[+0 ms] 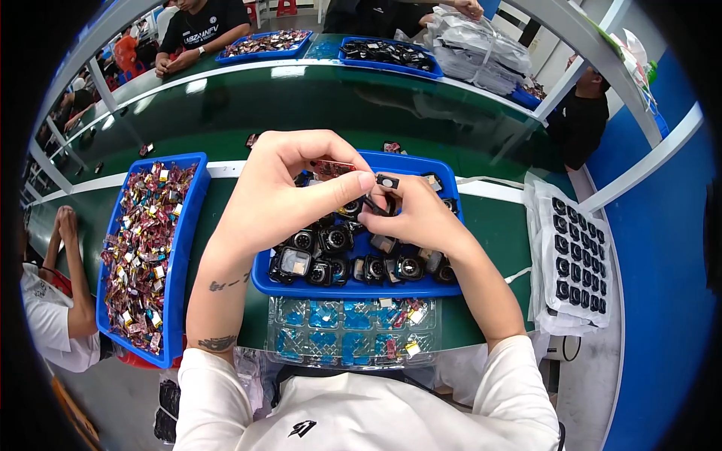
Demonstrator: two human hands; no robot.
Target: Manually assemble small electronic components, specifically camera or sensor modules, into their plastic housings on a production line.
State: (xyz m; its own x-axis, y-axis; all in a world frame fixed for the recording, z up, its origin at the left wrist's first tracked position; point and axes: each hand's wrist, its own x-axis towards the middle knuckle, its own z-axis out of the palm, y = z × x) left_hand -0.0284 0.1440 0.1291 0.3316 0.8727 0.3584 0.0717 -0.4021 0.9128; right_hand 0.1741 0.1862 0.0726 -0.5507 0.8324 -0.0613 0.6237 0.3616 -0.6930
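Note:
My left hand [289, 192] is closed in a pinch on a small red circuit board [335, 168], with the thumb pressed along it. Close by on its right, my right hand [423, 216] pinches a black watch case [380, 204] with a small dark square part [388, 182] at its top; the fingers hide much of the case. Both hands are nearly together above a blue tray [353, 290]. Inside that tray lie several black round-faced watch cases [335, 239], some showing a pale square piece. My hands cover the tray's middle.
At left stands a long blue bin [197, 197] heaped with small circuit boards. A clear compartment tray [352, 347] lies nearest me. Black cases sit in rows on a white-wrapped stack [579, 255] at right. Beyond runs a green conveyor [316, 105]; co-workers and filled trays are across it.

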